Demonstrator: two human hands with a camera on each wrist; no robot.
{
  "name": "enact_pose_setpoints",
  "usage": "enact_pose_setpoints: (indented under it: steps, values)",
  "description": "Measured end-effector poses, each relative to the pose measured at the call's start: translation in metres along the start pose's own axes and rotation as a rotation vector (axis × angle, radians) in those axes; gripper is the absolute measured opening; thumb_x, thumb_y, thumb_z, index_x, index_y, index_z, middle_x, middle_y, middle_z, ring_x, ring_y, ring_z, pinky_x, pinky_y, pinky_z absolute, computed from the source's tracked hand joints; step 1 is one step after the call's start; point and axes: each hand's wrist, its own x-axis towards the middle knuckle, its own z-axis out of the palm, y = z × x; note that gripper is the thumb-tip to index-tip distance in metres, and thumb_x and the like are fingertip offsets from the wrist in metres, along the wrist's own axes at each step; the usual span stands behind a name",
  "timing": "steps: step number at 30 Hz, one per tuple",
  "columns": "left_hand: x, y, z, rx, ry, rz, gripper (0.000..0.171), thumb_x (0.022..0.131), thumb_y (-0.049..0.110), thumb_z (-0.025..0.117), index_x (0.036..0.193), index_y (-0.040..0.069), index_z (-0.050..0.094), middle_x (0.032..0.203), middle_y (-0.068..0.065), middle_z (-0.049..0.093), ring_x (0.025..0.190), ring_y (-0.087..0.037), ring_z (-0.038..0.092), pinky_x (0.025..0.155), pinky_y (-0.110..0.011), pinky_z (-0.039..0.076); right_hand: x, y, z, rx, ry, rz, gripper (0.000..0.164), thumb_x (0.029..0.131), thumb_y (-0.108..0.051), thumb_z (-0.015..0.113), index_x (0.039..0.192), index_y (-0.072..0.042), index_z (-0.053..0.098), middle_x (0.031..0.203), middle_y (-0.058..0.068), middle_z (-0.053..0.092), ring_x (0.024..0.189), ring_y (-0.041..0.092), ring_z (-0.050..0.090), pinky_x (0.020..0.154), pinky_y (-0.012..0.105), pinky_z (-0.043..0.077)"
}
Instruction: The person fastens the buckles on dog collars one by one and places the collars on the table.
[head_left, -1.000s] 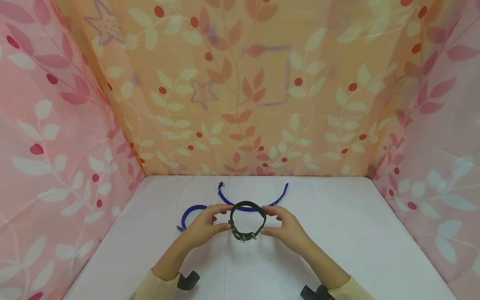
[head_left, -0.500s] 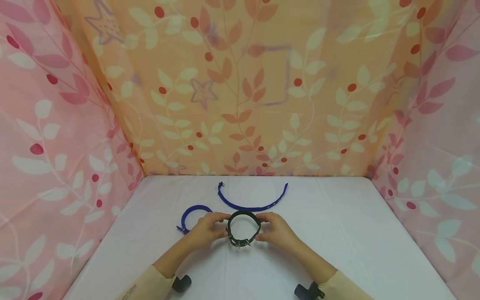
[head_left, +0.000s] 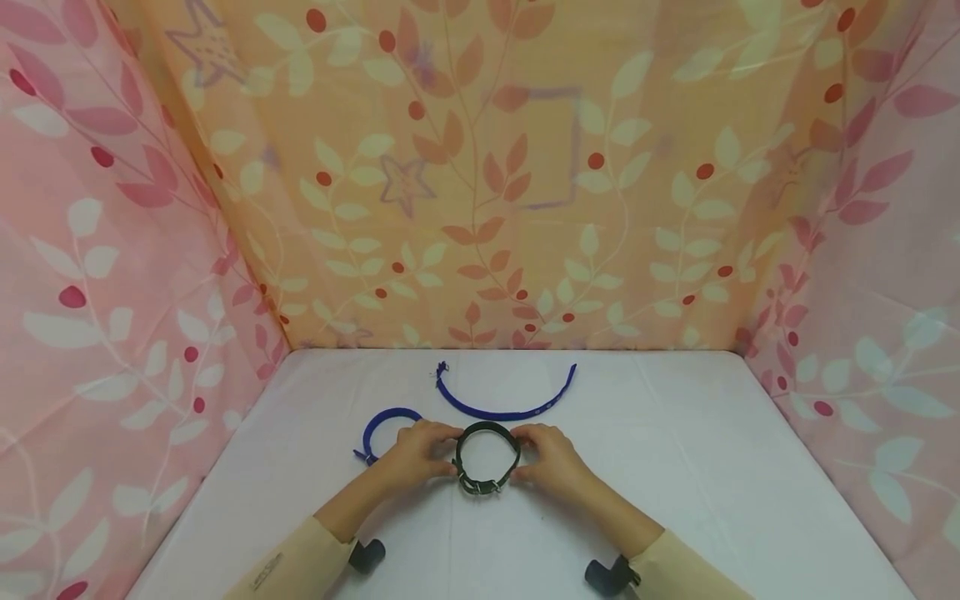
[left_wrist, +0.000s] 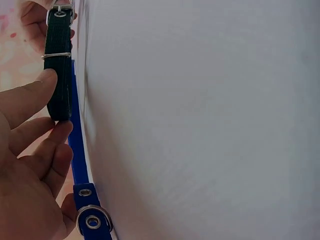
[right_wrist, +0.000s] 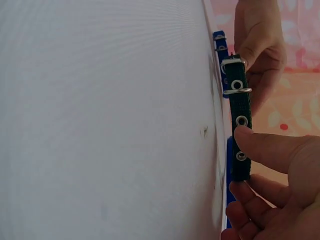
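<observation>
A dark green collar point(head_left: 480, 487), buckled into a loop, stands between my two hands near the middle of the table. My left hand point(head_left: 411, 454) pinches its left side, thumb on the band in the left wrist view. On the opposite side my right hand point(head_left: 557, 458) grips it between thumb and fingers. A metal buckle, a ring and eyelets show on the green band point(right_wrist: 241, 107) in the right wrist view. Behind my left hand lies a blue collar point(head_left: 393, 412) closed in a loop, partly hidden by that hand.
Farther back, a second blue collar point(head_left: 495, 416) lies unbuckled in a wide curve. The white-covered table point(head_left: 675, 433) has patterned cloth walls point(head_left: 480, 250) at its back and sides. A dark wrist device point(head_left: 367, 556) sits at each sleeve.
Both hands have brought the green collar down and slightly left in the head view, uncovering more of the blue collars. Over the last half second it has barely moved.
</observation>
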Motion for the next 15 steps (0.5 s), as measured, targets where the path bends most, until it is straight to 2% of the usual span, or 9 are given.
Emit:
enact_pose_setpoints:
  steps: [7,12,15]
  values:
    - [0.0052,-0.0006,-0.0001,-0.040,-0.028,-0.077,0.062,0.077,0.027,0.091,0.134,0.018,0.068,0.124,0.007,0.070,0.117,-0.020,0.056,0.103,-0.059,0.031,0.0002,0.0019,0.0033,-0.036,-0.007,0.014,0.063,0.068,-0.016,0.095,0.125,-0.007,0.068,0.112,0.005,0.070,0.106,0.024,0.059,0.096,0.052,0.044]
    - [0.0088,-0.0024,0.0012,-0.031,-0.045,-0.136,0.064,0.075,0.029,0.092,0.134,0.023,0.068,0.127,0.008,0.068,0.121,-0.021,0.055,0.107,-0.061,0.030,0.0025,0.0033,0.0014,-0.052,-0.022,0.022,0.061,0.071,-0.019,0.094,0.125,-0.009,0.068,0.114,0.003,0.070,0.107,0.023,0.059,0.095,0.051,0.046]
    - [0.0106,-0.0029,0.0023,-0.022,-0.054,-0.146,0.064,0.074,0.029,0.093,0.133,0.024,0.069,0.130,0.007,0.068,0.126,-0.023,0.055,0.109,-0.061,0.029,0.0038,0.0051,-0.0006,-0.052,-0.045,0.022,0.061,0.072,-0.020,0.093,0.126,-0.009,0.067,0.116,0.004,0.069,0.110,0.025,0.059,0.097,0.052,0.046]
